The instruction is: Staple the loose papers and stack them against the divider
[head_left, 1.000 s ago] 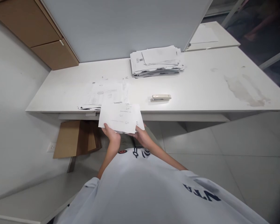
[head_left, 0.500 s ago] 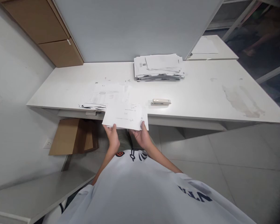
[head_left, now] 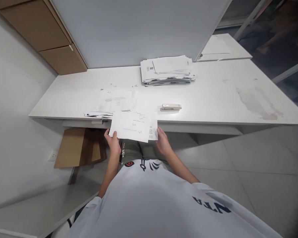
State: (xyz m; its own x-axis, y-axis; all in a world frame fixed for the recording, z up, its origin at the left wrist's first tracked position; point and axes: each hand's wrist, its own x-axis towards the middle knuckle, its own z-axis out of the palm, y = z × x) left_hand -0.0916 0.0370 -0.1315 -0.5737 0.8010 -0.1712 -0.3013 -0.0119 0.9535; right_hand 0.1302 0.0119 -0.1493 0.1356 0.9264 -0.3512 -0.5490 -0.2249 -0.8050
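Overlapping printed paper sheets (head_left: 129, 127) are held level at the desk's front edge, over my lap. My left hand (head_left: 113, 142) pinches their left corner, thumb on top. At the right side, my right hand (head_left: 163, 142) grips the edge of the lower sheet (head_left: 153, 127), which sticks out from under the top one. Just beyond the held sheets lies a loose pile of papers (head_left: 114, 100) on the desk. A white stapler (head_left: 171, 106) rests to the right of them, touched by neither hand.
A thick stack of papers (head_left: 167, 71) stands at the back of the white desk (head_left: 213, 96), against a grey panel (head_left: 139, 33). Cardboard boxes (head_left: 62, 59) are at the back left. An opened cardboard box (head_left: 71, 148) sits below the desk at left.
My right hand has moved outward from the front edge to the right side of the sheets. The lower sheet now shows more at the right. My left hand has shifted slightly left.
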